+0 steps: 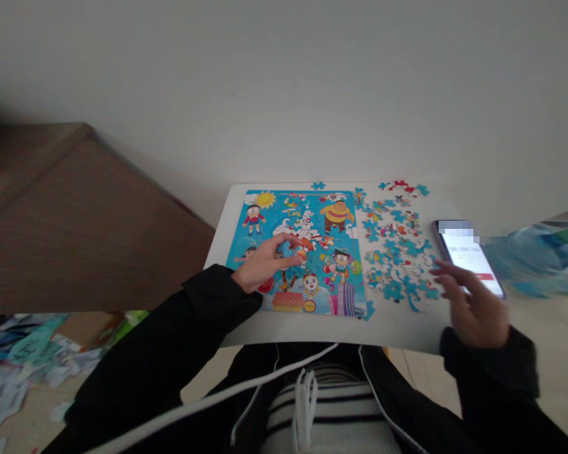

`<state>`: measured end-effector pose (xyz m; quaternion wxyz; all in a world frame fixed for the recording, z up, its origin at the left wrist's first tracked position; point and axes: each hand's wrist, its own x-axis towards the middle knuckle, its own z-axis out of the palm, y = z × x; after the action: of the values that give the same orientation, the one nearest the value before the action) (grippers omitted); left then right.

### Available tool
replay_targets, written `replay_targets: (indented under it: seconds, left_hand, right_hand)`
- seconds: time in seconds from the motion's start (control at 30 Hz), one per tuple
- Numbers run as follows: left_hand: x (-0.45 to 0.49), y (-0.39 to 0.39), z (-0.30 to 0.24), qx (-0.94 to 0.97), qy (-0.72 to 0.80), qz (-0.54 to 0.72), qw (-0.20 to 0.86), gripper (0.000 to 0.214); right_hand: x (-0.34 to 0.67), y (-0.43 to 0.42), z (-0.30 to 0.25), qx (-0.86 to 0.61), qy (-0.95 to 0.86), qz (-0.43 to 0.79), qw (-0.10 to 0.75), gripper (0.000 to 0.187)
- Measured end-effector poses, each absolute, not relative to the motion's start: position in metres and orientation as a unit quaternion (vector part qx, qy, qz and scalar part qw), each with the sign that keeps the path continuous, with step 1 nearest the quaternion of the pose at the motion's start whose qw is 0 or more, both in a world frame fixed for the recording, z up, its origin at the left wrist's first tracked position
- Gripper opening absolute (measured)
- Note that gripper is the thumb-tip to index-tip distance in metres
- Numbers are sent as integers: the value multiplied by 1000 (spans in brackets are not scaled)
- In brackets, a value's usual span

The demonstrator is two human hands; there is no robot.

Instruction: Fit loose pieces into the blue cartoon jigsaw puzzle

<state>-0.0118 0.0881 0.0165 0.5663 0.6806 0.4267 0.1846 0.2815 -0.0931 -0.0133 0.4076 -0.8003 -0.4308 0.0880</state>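
Observation:
A cartoon jigsaw puzzle (284, 207) with a blue background lies on a small white table. Over its middle, my left hand (260, 263) curls its thumb and forefinger around a small colourful puzzle piece (301, 253); the piece's outline blends with the picture below. My right hand (480, 315), slightly blurred, is at the table's right side by the lower part of a phone (461, 246) with a lit screen. Its fingers stretch leftward, apart, with nothing visible in them. Between puzzle and phone are many loose puzzle pieces (395, 249), mostly blue.
The white table (265, 331) stands against a pale wall (284, 94). To the left is a brown wooden cabinet (113, 233), with papers and bags (38, 353) on the floor below it. A clear plastic bottle-like thing (544, 252) is at the right. A white cord (208, 403) crosses my lap.

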Motion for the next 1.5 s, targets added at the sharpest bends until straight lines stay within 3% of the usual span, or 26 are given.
replay_targets:
  seconds: [0.13, 0.43, 0.63, 0.83, 1.0, 1.17, 1.5]
  left_hand:
    - [26, 58, 21, 687, 340, 155, 623, 27]
    - [65, 50, 20, 711, 312, 126, 618, 26]
    - [76, 53, 17, 549, 346, 124, 750, 29]
    - [81, 63, 20, 421, 376, 121, 816, 26]
    - [86, 66, 25, 379, 381, 129, 833, 37]
    - [86, 63, 25, 380, 381, 116, 835, 60]
    - [81, 61, 26, 407, 379, 95, 826, 54]
  right_hand:
    - [214, -69, 2, -656, -494, 370, 435, 38]
    - [211, -49, -4, -632, -408, 444, 487, 33]
    - [247, -69, -7, -739, -397, 286, 462, 28]
    - [273, -97, -25, -769, -505, 135, 367, 21]
    - [273, -100, -29, -775, -530, 52, 339, 21]
    - [270, -85, -32, -732, -603, 69, 310, 20]
    - [269, -70, -43, -702, -658, -76, 263, 23]
